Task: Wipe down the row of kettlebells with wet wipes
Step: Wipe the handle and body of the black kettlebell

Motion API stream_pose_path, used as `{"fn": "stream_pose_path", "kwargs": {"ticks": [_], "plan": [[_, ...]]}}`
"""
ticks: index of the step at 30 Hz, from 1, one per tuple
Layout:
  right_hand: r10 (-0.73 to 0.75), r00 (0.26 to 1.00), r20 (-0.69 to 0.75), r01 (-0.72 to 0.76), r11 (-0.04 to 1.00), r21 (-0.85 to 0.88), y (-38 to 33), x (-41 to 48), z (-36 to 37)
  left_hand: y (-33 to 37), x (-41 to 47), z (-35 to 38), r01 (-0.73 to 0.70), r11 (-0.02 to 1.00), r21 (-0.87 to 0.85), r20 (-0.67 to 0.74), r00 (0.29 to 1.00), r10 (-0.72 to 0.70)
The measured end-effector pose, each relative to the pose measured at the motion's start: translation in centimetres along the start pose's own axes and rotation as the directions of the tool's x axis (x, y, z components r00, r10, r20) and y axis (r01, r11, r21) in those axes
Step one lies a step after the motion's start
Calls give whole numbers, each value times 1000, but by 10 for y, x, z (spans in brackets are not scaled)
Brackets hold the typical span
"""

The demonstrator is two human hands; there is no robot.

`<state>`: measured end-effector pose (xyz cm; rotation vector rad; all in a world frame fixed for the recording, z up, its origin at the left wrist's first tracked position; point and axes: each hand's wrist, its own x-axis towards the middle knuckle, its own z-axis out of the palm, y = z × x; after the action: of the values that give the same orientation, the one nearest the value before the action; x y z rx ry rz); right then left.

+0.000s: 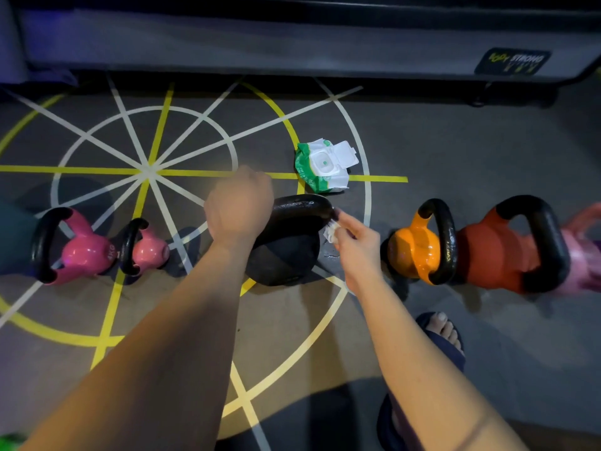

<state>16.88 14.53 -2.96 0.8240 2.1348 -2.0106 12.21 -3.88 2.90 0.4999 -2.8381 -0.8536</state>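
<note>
A black kettlebell (286,255) stands in the middle of a row on the gym floor. My left hand (239,205) grips the left end of its handle. My right hand (353,237) presses a small white wet wipe (330,234) against the right end of that handle. Left of it stand two pink kettlebells (86,252) (151,249) with black handles. To the right are an orange kettlebell (413,249), a red kettlebell (497,252) and part of a pink one (582,252) at the frame edge.
An open green and white wet wipe pack (325,166) lies on the floor just behind the black kettlebell. A grey machine base (292,53) runs along the back. My sandalled foot (444,336) is at the lower right. Yellow and white lines mark the floor.
</note>
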Motion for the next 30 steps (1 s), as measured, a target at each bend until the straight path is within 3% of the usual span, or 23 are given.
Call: {"fn": "stream_pose_path", "kwargs": {"ticks": [6,11,17,21,27,30], "plan": [[-221,973,-61,217,974,-69,-25,-16,1,-2,1,4,-4,1000,9,-6,1000,4],[-380,920,94,391,887,-246,-41,-8,15,-4,3,4,8,1000,12,-4,1000,-8],[-280,897,341,427,750,-505,-57,19,-6,-3,3,0,-3,1000,12,19,1000,3],[-138,876,462,463,510,-725,-74,28,-12,-5,3,-2,-20,1000,-2,27,999,20],[10,803,595,573,258,-778,-103,39,2,-8,-1,0,-95,995,-32,-23,995,95],[38,755,654,641,163,-750,-107,44,-5,-14,-1,7,-193,978,78,-12,981,194]]}}
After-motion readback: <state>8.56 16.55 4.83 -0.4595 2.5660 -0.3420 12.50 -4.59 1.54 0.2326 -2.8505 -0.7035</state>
